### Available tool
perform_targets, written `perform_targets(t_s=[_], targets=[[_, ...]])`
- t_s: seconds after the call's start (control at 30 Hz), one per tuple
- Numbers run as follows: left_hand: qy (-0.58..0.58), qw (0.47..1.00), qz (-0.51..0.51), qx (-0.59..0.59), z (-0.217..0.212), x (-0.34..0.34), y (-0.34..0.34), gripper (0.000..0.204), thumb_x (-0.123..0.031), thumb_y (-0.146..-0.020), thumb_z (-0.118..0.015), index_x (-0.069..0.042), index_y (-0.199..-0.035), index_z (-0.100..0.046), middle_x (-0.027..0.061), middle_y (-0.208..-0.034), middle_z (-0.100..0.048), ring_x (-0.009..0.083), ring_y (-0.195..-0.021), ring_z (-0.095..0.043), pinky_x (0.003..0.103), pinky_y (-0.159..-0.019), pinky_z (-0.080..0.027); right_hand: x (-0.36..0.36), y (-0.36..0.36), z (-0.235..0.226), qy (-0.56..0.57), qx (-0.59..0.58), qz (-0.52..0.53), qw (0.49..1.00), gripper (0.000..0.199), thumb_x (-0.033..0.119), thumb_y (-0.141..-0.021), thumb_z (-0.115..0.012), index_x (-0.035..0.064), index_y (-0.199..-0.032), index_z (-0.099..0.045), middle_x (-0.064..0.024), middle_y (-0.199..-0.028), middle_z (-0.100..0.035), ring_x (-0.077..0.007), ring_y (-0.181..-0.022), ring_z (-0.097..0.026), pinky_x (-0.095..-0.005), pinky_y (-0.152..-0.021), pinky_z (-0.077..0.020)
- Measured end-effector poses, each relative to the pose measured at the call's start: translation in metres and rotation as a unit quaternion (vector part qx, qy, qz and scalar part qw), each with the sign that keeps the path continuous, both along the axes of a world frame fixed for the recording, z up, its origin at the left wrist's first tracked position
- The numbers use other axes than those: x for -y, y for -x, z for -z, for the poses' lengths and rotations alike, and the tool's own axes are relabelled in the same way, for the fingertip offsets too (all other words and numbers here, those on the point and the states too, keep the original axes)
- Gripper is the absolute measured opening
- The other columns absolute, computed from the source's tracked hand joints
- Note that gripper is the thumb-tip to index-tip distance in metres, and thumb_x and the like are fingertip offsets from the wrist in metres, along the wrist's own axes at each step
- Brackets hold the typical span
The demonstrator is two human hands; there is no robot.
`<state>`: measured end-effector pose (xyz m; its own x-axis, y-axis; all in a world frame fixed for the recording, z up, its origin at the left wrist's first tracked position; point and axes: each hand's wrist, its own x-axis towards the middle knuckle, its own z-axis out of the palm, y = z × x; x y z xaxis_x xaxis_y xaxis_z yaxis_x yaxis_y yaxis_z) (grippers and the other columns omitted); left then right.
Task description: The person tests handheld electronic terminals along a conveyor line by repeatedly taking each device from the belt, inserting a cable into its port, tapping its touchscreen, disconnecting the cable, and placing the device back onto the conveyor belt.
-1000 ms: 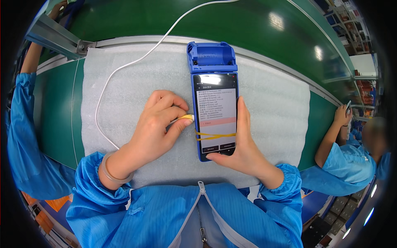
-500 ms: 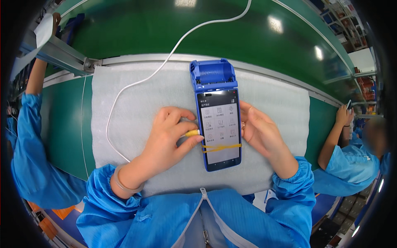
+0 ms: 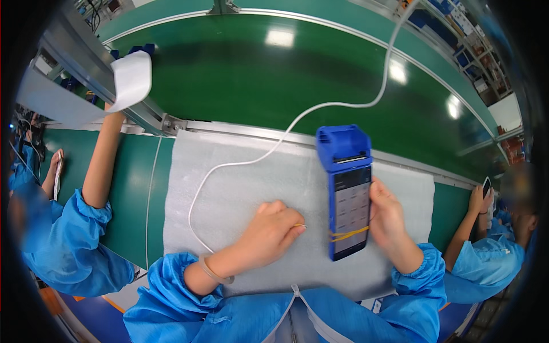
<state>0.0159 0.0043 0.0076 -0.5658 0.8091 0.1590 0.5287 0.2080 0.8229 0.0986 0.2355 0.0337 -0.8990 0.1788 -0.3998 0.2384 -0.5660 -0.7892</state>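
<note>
My right hand grips the right edge of a blue handheld payment terminal, its thumb along the side. The terminal's screen is lit with a grid of icons, and its printer bay at the top has the lid open. A yellow rubber band runs around its lower part. To its left, my left hand is closed around a small yellow plug, of which only the tip shows. The plug is apart from the terminal. A white cable passes out of sight behind my left forearm.
A white foam mat covers the bench before me. Beyond its metal rail lies a green conveyor belt. At left, a co-worker's arm reaches past a metal post; at right, another co-worker holds a phone.
My left hand has drawn the yellow plug away from the terminal's left side and closed its fingers more. My right hand now grips the terminal's edge. The whole view has shifted.
</note>
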Motion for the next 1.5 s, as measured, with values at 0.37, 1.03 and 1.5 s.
perform_targets(t_s=[0.37,1.03,1.5], targets=[[-0.008,1.000,-0.005,-0.017,0.012,-0.009,-0.005,0.014,-0.021,-0.085,-0.057,-0.012,-0.095,-0.058,0.0005,-0.075,-0.059,0.0191,-0.070,-0.054,0.031,-0.070,-0.037,-0.042,0.200,0.015,0.047,-0.037,0.068,0.996,0.024,0.012,-0.090,-0.037,0.0014,-0.108,-0.049,-0.0151,-0.107,-0.058,-0.0286,-0.102,-0.055,-0.0446,-0.091,-0.0438],[-0.032,0.999,0.029,-0.026,0.006,-0.004,-0.005,0.016,-0.022,-0.085,-0.056,-0.011,-0.096,-0.060,0.0051,-0.077,-0.059,0.0228,-0.072,-0.055,0.033,-0.069,-0.039,0.072,0.296,0.045,-0.168,-0.091,0.105,0.976,0.029,0.014,-0.088,-0.046,-0.0003,-0.113,-0.051,-0.0105,-0.096,-0.058,-0.0182,-0.084,-0.056,-0.0310,-0.075,-0.0466],[-0.126,0.904,-0.054,0.405,-0.010,-0.035,0.026,0.018,-0.016,-0.092,-0.048,-0.004,-0.103,-0.055,0.0046,-0.094,-0.059,0.0121,-0.085,-0.054,0.027,-0.079,-0.042,0.051,0.059,0.020,-0.047,-0.065,0.050,0.996,0.020,0.020,-0.090,-0.053,0.0037,-0.080,-0.057,-0.0025,-0.078,-0.056,-0.0086,-0.065,-0.048,-0.0238,-0.065,-0.0430]])
